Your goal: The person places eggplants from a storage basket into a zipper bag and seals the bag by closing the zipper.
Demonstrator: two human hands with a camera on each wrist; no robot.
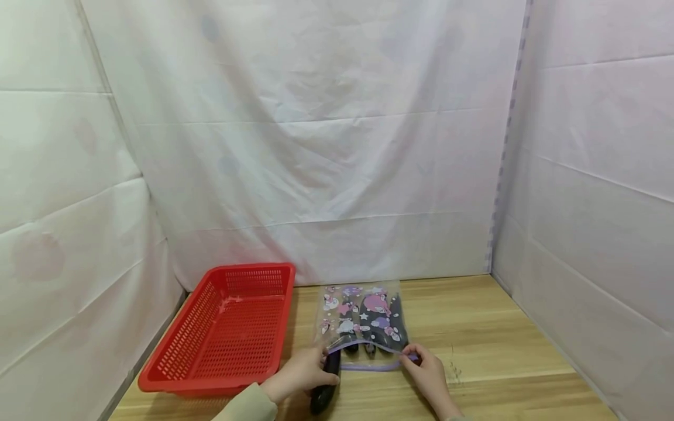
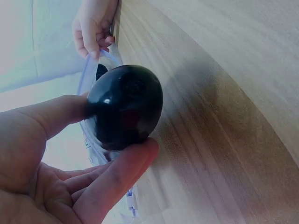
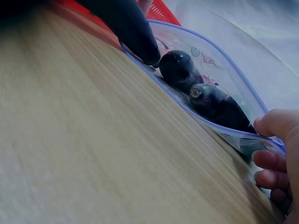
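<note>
My left hand [image 1: 301,371] grips a long, glossy black eggplant [image 1: 323,390] between thumb and fingers. In the left wrist view its rounded end [image 2: 126,109] faces the camera. A clear zip bag [image 1: 344,310] with pink and purple cartoon prints lies flat on the table, its purple-edged mouth towards me. My right hand [image 1: 426,374] pinches the right corner of that mouth between thumb and fingers, and the mouth gapes. Several dark eggplants [image 3: 177,69] lie inside. The far tip of the held eggplant [image 3: 135,35] is in the left side of the opening.
A red plastic basket [image 1: 286,327] with slotted walls stands to the left of the bag, close to my left forearm. The wooden table [image 1: 505,351] reaches back to white cloth [image 1: 337,175] hung behind and on both sides.
</note>
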